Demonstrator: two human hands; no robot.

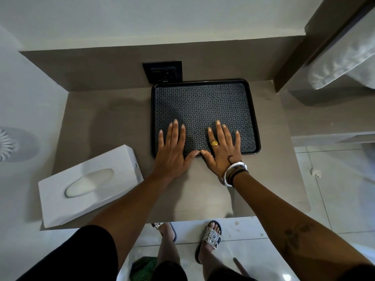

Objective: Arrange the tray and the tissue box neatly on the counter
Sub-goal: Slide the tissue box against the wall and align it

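A black tray (203,104) with a woven-pattern mat lies flat on the grey-brown counter (105,126), pushed up against the back wall. My left hand (172,151) and my right hand (222,149) rest flat on the tray's near half, palms down and fingers spread, thumbs touching over its front rim. Neither hand grips anything. A white tissue box (89,183) lies at an angle on the counter's front left corner, apart from the tray and to the left of my left forearm.
A black socket plate (163,73) sits on the back wall just behind the tray's left corner. A wall recess holding a white towel (341,63) is at the upper right. The counter's front edge runs just above my sandalled feet (211,238) on the tiled floor.
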